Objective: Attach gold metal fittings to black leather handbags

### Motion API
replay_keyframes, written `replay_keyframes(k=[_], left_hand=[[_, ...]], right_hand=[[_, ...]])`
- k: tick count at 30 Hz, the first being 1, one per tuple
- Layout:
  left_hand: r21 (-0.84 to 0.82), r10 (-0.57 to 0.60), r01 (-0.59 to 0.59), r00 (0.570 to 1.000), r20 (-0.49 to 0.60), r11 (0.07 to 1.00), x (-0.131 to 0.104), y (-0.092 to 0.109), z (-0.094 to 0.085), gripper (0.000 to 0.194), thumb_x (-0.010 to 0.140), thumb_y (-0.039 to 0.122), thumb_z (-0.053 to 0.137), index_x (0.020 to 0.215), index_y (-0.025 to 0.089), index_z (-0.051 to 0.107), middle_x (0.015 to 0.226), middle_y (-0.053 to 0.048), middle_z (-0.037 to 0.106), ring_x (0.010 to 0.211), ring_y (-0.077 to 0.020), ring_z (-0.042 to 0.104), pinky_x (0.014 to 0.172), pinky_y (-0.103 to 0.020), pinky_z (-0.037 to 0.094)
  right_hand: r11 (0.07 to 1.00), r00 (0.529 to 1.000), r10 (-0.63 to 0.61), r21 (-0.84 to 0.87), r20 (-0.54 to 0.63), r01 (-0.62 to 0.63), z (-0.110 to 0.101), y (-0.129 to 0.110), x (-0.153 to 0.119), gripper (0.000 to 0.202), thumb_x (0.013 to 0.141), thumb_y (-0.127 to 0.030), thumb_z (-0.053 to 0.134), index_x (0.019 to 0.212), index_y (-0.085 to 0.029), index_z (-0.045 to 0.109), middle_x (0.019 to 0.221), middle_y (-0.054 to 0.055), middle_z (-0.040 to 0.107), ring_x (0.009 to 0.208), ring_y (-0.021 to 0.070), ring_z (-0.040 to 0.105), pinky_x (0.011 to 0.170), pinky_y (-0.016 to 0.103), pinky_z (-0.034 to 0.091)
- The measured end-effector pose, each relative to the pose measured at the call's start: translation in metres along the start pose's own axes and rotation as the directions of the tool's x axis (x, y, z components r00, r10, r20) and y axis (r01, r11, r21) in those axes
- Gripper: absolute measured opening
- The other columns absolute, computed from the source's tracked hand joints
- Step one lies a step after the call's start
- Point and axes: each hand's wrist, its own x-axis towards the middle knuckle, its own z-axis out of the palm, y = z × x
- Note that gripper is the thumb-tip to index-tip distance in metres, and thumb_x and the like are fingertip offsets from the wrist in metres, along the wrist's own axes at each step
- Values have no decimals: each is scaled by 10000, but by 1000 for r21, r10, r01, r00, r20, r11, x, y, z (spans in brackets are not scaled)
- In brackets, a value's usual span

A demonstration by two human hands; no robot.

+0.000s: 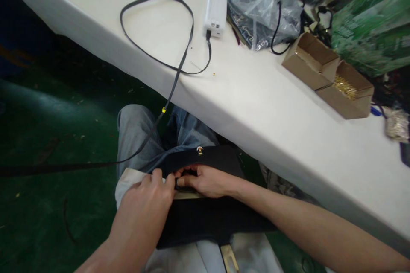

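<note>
A black bag (205,219) lies open across my lap, with a small gold clasp (200,151) on its far flap and a gold metal plate (229,258) at its near edge. My left hand (149,194) is closed at the left end of the bag's opening, fingers curled over its edge. White paper or cloth (130,175) sticks out beside that hand. Reaching into the opening from the right, my right hand (209,181) has thumb and fingers pinched close to my left fingertips. A small dark piece shows there, too hidden to name.
On the white table (256,94) sit a white power bank (215,15) with a black flat cable (184,53), a clear plastic bag (262,4), and two cardboard boxes (310,62), one holding gold pieces (344,87). The cable hangs over the table edge to the left.
</note>
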Motion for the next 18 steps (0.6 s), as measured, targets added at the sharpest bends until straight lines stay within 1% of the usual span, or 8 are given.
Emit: replay_keyframes(k=[2, 4, 6, 8, 11, 14, 18], left_hand=[[0, 10, -10, 995, 96, 1000, 0, 0, -5, 340, 1044, 80, 488, 1173, 158, 792, 1026, -149, 738, 901, -354, 788, 727, -467, 662], [-9, 36, -35, 983, 178, 999, 0, 0, -9, 404, 1008, 16, 434, 1150, 124, 796, 1065, -189, 752, 933, -358, 795, 752, -465, 667], [-2, 56, -57, 976, 212, 998, -1, 0, -12, 431, 970, -17, 428, 1173, 97, 792, 1142, -238, 755, 1004, -380, 795, 777, -466, 669], [17, 63, -68, 978, 198, 998, -3, 0, -13, 429, 957, -20, 437, 1182, 86, 786, 1167, -260, 754, 1051, -404, 788, 794, -482, 671], [3, 56, -57, 985, 162, 998, -9, 0, -9, 424, 964, -33, 416, 1132, 111, 778, 1057, -205, 769, 965, -380, 795, 780, -488, 671], [-43, 49, -43, 988, 146, 998, -14, -2, 1, 449, 952, -71, 380, 1095, 132, 754, 987, -158, 763, 873, -342, 796, 743, -466, 667], [-79, 50, -41, 993, 108, 996, -20, -4, 18, 453, 948, -91, 353, 1054, 141, 728, 979, -138, 750, 859, -322, 793, 749, -463, 672]], right_hand=[[1000, 1000, -5, -17, 15, 5, 4, -1, 4, 39, 939, -199, 670, 964, -224, 652, 983, -8, 663, 965, 189, 591, 975, 298, 471], [999, 999, -19, -46, 32, 21, 6, -3, 7, 60, 926, -188, 674, 968, -223, 650, 1024, 3, 675, 1026, 201, 607, 1018, 308, 466], [996, 998, -38, -84, 57, 43, 6, -5, 9, 83, 909, -185, 689, 969, -222, 646, 1036, 8, 675, 1045, 209, 611, 1032, 315, 465], [992, 996, -50, -111, 73, 58, 5, -8, 11, 93, 902, -189, 701, 973, -220, 649, 1033, 8, 676, 1038, 209, 611, 1033, 316, 469], [990, 995, -42, -133, 93, 54, 3, -10, 13, 64, 912, -183, 698, 964, -214, 676, 1042, 9, 705, 1047, 210, 625, 1050, 314, 477], [987, 993, -43, -149, 108, 59, 4, -9, 18, 59, 923, -159, 680, 947, -203, 711, 1049, 14, 739, 1077, 217, 644, 1081, 321, 475], [985, 987, -59, -155, 147, 82, 9, -7, 26, 112, 925, -134, 672, 974, -186, 757, 1051, 19, 771, 1072, 220, 666, 1057, 319, 496]])
